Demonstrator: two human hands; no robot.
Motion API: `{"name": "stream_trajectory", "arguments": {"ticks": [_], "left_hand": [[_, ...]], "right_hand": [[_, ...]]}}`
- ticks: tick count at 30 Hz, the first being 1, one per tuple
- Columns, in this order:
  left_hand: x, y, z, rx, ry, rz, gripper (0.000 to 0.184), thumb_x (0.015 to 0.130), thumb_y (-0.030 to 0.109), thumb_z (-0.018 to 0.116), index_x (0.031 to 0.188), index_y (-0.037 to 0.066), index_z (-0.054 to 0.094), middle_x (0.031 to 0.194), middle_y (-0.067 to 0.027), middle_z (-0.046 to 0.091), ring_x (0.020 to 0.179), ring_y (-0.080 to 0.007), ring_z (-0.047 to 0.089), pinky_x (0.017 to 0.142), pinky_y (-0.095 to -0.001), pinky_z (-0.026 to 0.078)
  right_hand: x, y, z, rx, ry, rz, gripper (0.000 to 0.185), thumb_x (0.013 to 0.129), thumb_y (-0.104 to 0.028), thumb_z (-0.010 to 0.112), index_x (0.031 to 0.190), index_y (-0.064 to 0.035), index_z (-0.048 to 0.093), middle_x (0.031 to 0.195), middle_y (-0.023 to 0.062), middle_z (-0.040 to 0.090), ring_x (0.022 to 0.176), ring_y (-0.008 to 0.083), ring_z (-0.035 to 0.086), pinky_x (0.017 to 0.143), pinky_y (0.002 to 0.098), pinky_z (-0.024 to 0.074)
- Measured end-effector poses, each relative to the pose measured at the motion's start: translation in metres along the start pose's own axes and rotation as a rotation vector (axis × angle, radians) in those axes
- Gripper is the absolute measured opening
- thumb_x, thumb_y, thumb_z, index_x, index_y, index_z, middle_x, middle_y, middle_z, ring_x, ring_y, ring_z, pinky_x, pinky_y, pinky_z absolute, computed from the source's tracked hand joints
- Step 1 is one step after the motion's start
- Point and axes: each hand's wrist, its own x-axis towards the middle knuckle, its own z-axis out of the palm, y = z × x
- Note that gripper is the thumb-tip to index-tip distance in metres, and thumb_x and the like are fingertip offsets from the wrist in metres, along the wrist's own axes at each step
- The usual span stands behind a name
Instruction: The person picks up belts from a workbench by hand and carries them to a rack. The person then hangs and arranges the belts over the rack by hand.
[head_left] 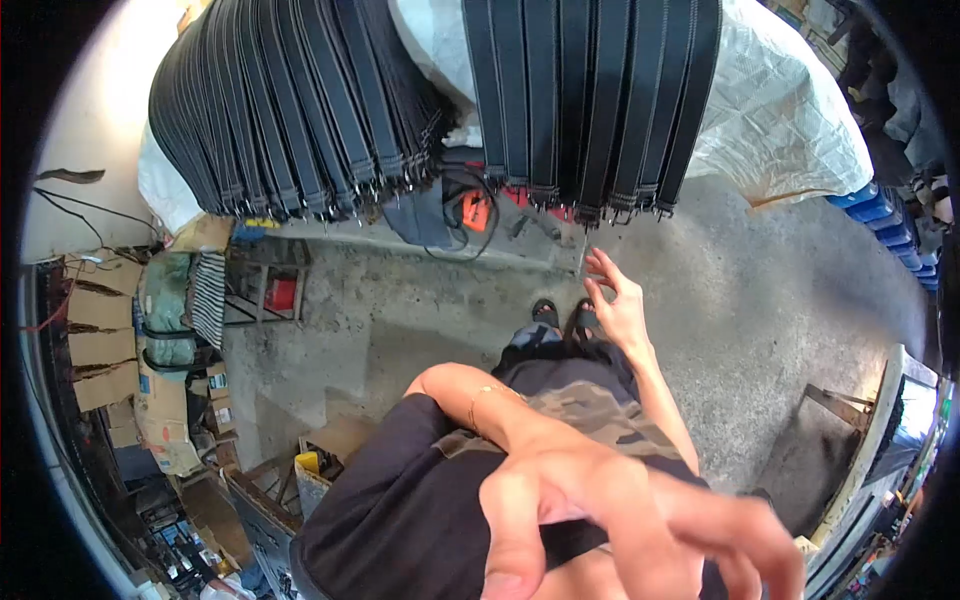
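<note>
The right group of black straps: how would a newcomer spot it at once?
Start at the white sheeting across the top. The right group of black straps lies over it, its ends just above the right hand in the picture. It shows far fewer straps than the denser left group.

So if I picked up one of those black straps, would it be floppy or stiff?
Probably a bit bendy: the black straps hang down long and narrow. It might not be totally limp, though, since they look flat and stitched. The ends show shiny, metal-looking bits, so that part may feel heavier.
</note>
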Motion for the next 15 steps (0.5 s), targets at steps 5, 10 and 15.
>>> {"name": "stream_trajectory", "arguments": {"ticks": [5,10,15], "left_hand": [[-0.012,-0.010,0.007,-0.246,0.170,-0.234,0.050,0.093,0.037,0.060,0.119,-0.006,0.063,0.123,-0.0408,0.044,0.094,-0.0369,0.059,0.075,-0.0405,0.054],[0.006,0.001,-0.002,0.273,0.033,-0.393,0.023,0.093,0.018,0.061,0.083,-0.002,0.065,0.100,-0.0230,0.058,0.073,-0.0250,0.057,0.059,-0.0329,0.048],[0.011,-0.008,-0.006,0.679,-0.501,-0.012,0.013,0.066,0.000,0.060,0.055,0.003,0.053,0.060,-0.0067,0.052,0.050,-0.0209,0.051,0.043,-0.0302,0.042]], "right_hand": [[-0.026,0.025,-0.026,0.002,0.182,0.094,0.049,0.089,-0.004,0.062,0.136,-0.0015,0.051,0.123,0.0191,0.065,0.112,0.0252,0.064,0.094,0.0357,0.0507],[-0.087,0.047,-0.036,0.109,0.499,0.256,0.050,0.091,-0.007,0.061,0.139,-0.0020,0.049,0.124,0.0193,0.064,0.108,0.0227,0.066,0.094,0.0340,0.0508],[-0.171,0.053,-0.014,-0.020,0.866,0.391,0.047,0.091,-0.009,0.062,0.137,-0.0022,0.052,0.124,0.0186,0.065,0.104,0.0222,0.067,0.090,0.0337,0.0523]]}}
